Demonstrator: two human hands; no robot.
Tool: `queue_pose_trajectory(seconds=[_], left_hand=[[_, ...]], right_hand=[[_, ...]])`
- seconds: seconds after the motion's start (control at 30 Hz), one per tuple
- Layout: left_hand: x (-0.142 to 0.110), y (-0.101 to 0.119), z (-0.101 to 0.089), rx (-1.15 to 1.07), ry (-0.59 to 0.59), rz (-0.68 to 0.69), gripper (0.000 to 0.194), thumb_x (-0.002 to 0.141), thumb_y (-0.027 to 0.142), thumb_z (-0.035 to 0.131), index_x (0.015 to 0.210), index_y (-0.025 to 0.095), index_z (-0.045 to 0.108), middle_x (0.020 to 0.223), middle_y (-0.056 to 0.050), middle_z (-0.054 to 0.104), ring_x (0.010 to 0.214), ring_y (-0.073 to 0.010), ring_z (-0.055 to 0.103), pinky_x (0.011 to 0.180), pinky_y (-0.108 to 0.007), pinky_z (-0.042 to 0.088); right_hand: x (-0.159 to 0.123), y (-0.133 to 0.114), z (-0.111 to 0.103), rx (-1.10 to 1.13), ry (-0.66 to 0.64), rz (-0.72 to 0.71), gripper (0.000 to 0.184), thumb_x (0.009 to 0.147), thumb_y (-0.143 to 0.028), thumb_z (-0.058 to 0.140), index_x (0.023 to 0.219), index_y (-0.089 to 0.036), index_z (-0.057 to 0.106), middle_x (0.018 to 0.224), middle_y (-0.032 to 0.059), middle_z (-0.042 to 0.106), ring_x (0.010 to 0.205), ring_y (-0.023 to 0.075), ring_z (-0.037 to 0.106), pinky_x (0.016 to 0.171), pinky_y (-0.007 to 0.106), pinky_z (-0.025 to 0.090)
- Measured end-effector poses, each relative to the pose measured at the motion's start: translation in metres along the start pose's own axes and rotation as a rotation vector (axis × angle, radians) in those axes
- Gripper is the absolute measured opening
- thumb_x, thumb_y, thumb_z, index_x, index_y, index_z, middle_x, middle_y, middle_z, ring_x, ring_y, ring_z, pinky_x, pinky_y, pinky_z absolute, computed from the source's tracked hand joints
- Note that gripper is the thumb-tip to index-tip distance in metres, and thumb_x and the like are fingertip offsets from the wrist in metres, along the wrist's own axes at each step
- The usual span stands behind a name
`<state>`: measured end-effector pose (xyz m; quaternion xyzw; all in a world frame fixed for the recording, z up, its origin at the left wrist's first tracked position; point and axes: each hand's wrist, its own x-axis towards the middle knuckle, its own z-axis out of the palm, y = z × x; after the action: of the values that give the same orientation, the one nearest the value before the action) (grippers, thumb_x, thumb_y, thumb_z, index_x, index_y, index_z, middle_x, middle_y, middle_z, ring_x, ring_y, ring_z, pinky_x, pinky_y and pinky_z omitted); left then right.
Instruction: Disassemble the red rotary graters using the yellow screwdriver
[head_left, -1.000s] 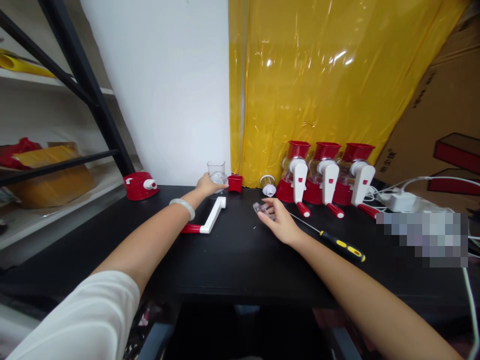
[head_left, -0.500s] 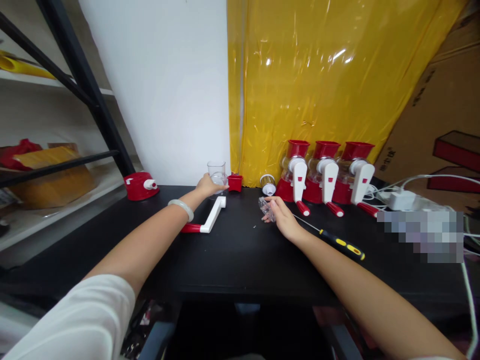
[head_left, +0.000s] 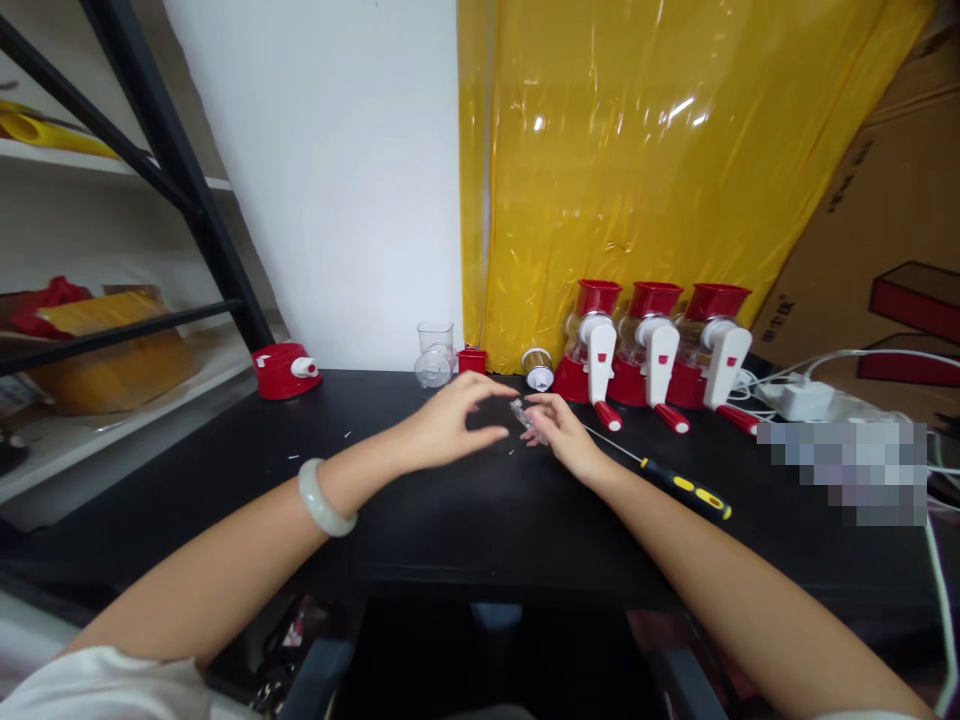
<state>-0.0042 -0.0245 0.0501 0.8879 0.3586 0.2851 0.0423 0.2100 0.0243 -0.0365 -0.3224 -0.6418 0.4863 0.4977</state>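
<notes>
- Right hand (head_left: pixel 562 436): fingers closed around a small, clear plastic piece (head_left: pixel 529 421), above the black bench (head_left: pixel 465 530).
- Left hand (head_left: pixel 442 425): fingers spread wide, tips near that piece.
- Beside the right hand: a black-and-yellow screwdriver (head_left: pixel 686 487), its shaft end hidden.
- Beyond: an upright clear plastic housing (head_left: pixel 435 355), a red plastic cup (head_left: pixel 472 360) partly blocked by the left hand, a perforated metal drum (head_left: pixel 538 368).
- Farther right: three red-and-white crank machines (head_left: pixel 658 350).
- Far left: a round red base (head_left: pixel 285 372).
</notes>
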Motion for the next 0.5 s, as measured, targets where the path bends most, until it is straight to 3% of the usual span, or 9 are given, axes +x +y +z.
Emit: queue_pose_trajectory(seconds=[0.07,0.17,0.27,0.4,0.5], left_hand=[[-0.010,0.016,0.006,0.090,-0.033,0.131,0.043,0.089,0.029,0.058,0.131,0.028,0.051,0.130,-0.007,0.055,0.117,-0.0208,0.054,0.097,-0.036,0.046],[-0.020,0.023,0.016,0.270,0.007,0.238,0.031,0.094,0.022,0.049,0.123,0.025,0.059,0.113,-0.006,0.066,0.100,-0.0184,0.062,0.085,-0.032,0.051],[-0.026,0.019,0.022,0.382,0.042,0.306,0.025,0.096,0.021,0.045,0.111,0.020,0.066,0.098,-0.006,0.071,0.088,-0.0166,0.065,0.076,-0.029,0.053],[-0.034,0.013,0.021,0.458,0.069,0.395,0.024,0.094,0.018,0.047,0.108,0.018,0.067,0.100,-0.006,0.073,0.093,-0.0180,0.066,0.077,-0.029,0.054],[-0.042,0.007,0.013,0.437,0.093,0.368,0.025,0.094,0.019,0.048,0.109,0.020,0.068,0.099,-0.006,0.074,0.093,-0.0171,0.067,0.079,-0.029,0.054]], right_hand=[[-0.004,0.000,0.002,-0.094,-0.039,-0.080,0.062,0.070,-0.058,0.070,0.114,-0.023,0.045,0.102,0.0043,0.057,0.073,0.0130,0.060,0.070,0.034,0.052],[-0.009,-0.002,0.003,-0.153,-0.126,-0.136,0.067,0.066,-0.049,0.077,0.118,-0.024,0.044,0.106,0.0058,0.057,0.079,0.0130,0.059,0.075,0.035,0.051],[-0.011,-0.004,0.004,-0.165,-0.179,-0.138,0.070,0.063,-0.045,0.080,0.118,-0.024,0.044,0.106,0.0061,0.058,0.078,0.0129,0.059,0.076,0.035,0.051],[-0.012,-0.004,0.006,-0.135,-0.228,-0.126,0.072,0.062,-0.043,0.082,0.119,-0.024,0.043,0.107,0.0068,0.059,0.079,0.0130,0.059,0.078,0.036,0.051],[-0.013,-0.004,0.006,-0.130,-0.264,-0.111,0.069,0.065,-0.042,0.080,0.120,-0.024,0.044,0.112,0.0083,0.059,0.086,0.0147,0.061,0.080,0.036,0.051]])
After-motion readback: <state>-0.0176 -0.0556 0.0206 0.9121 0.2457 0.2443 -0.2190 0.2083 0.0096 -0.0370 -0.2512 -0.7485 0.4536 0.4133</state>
